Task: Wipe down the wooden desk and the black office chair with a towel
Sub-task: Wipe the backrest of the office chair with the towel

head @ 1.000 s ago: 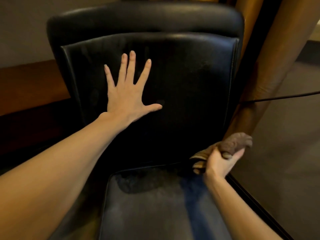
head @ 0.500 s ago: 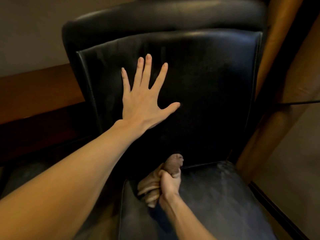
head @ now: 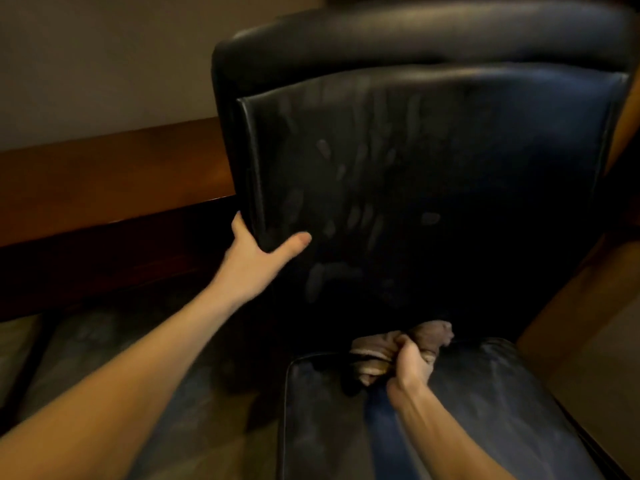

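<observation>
The black office chair (head: pixel 433 174) fills most of the view, its leather backrest streaked with smudges and finger marks. My left hand (head: pixel 258 252) grips the backrest's left edge, thumb on the front and fingers wrapped behind. My right hand (head: pixel 412 367) is closed on a bunched brown towel (head: pixel 384 348), pressed at the back of the seat cushion (head: pixel 485 410) where it meets the backrest. The wooden desk (head: pixel 104 181) runs along the wall at the left, behind the chair.
A wooden panel or furniture leg (head: pixel 571 313) stands right of the chair. Patterned carpet (head: pixel 104 348) lies under the desk at the lower left. A pale wall (head: pixel 104 57) rises behind the desk.
My left hand left the middle of the backrest, where it lay flat, and now clasps the backrest's left edge. The view has shifted, so the chair sits further right. The towel stays at the seat's back.
</observation>
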A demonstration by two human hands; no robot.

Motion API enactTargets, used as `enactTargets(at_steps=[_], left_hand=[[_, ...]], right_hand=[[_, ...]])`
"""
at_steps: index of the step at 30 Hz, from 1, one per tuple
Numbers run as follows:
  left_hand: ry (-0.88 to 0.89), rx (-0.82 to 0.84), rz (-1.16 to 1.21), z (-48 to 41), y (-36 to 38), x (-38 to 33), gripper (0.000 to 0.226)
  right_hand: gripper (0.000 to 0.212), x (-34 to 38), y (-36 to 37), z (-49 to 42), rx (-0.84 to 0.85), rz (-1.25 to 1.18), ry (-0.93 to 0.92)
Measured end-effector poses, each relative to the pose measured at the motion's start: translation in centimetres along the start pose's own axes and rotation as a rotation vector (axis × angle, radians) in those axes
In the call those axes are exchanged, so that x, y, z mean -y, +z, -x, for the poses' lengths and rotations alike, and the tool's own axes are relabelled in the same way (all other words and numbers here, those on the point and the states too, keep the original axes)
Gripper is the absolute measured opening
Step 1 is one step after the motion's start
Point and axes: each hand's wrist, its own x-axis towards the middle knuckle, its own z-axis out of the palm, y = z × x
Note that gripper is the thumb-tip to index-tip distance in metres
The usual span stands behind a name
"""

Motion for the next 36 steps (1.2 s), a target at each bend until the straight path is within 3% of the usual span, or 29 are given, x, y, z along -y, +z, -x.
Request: enactTargets(at_steps=[4, 6, 8, 10, 13, 17, 19, 21, 23, 26, 28, 30, 34, 36], left_hand=[[0.01, 0.038, 0.067, -1.0, 1.5, 1.6, 0.122], [0.019, 0.048, 0.033, -1.5, 1.2, 1.7, 0.12], [0.006, 0.056, -0.006, -1.7, 1.1, 1.4, 0.12], [-0.013, 0.068, -0.031, -1.5, 1.1, 0.9, 0.119], [-0.031, 0.096, -0.008, -0.9, 0.5, 0.5, 0.125], [-0.079, 0.22, 0.098, 0.0, -1.8, -0.8, 0.13], [-0.076, 0.229, 0.134, 0.4, -3.0, -1.9, 0.116], [-0.065, 0.17, 0.214, 0.2, -3.8, -3.1, 0.093], [-0.069, 0.13, 0.335, -0.3, -4.0, -4.1, 0.085], [-0.093, 0.133, 0.339, -1.0, -3.3, -4.4, 0.091], [-0.118, 0.127, 0.282, -1.4, -2.7, -3.6, 0.084], [-0.106, 0.132, 0.323, -1.4, -2.4, -2.9, 0.084], [-0.107, 0.171, 0.398, -0.8, -3.2, -3.2, 0.113], [-0.09, 0.162, 0.418, 0.2, -3.7, -3.9, 0.107]], right_hand=[[0.016, -3.7, 2.3, 3.3, 0.167, 0.053, 0.17], [0.01, -5.7, 3.5, 4.6, 0.252, 0.099, 0.283], [0.02, -6.7, 3.6, 5.9, 0.34, 0.157, 0.366], [0.016, -5.5, 2.6, 8.3, 0.419, 0.196, 0.38], [0.027, -2.3, 0.1, 9.2, 0.245, 0.241, 0.068], [0.07, 6.6, -2.6, 10.6, 0.121, 0.243, -0.645], [0.095, 11.5, -3.0, 11.0, 0.166, 0.31, -0.865], [0.096, 15.8, -1.8, 11.2, 0.146, 0.442, -1.108], [0.094, 18.2, 0.5, 10.7, 0.116, 0.692, -1.304], [0.095, 17.1, 5.2, 10.1, 0.172, 1.003, -1.357], [0.096, 13.2, 7.2, 10.7, 0.129, 1.082, -1.333], [0.088, 8.0, 7.2, 11.7, 0.162, 1.114, -1.438], [0.077, 0.5, 2.6, 12.2, 0.597, 1.388, -1.557], [0.075, 0.5, -0.7, 12.0, 0.861, 1.53, -1.295]])
